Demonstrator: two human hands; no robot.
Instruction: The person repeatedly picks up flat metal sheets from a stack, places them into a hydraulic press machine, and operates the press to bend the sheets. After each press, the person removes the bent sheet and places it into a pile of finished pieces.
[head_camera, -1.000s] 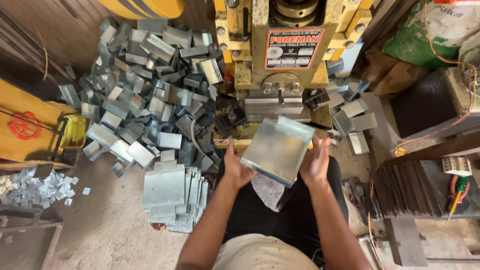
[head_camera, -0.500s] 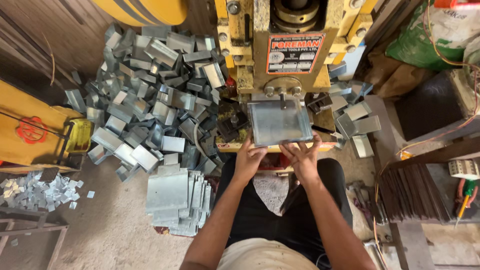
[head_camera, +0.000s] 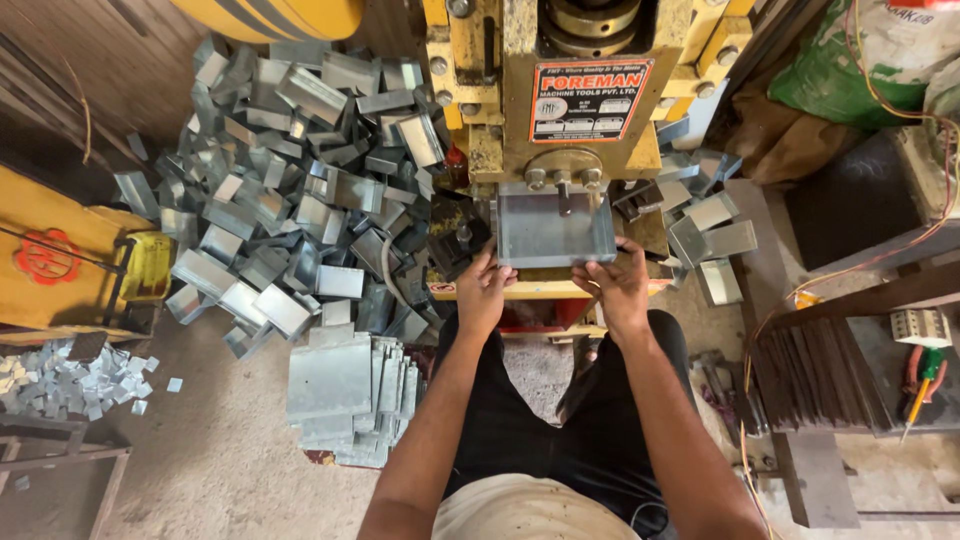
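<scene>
Both hands' fingers (head_camera: 497, 262) grip metal sheet (head_camera: 553, 228) near edge, under press (head_camera: 560, 90).

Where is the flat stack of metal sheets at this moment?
In the head view, the stack of flat metal sheets lies on the floor at the person's left, just below the pile of bent metal pieces.

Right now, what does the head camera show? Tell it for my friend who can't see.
A seated person's left hand and right hand hold a grey metal sheet under a yellow press machine. Bent metal pieces are heaped on the left, above flat sheets.
</scene>
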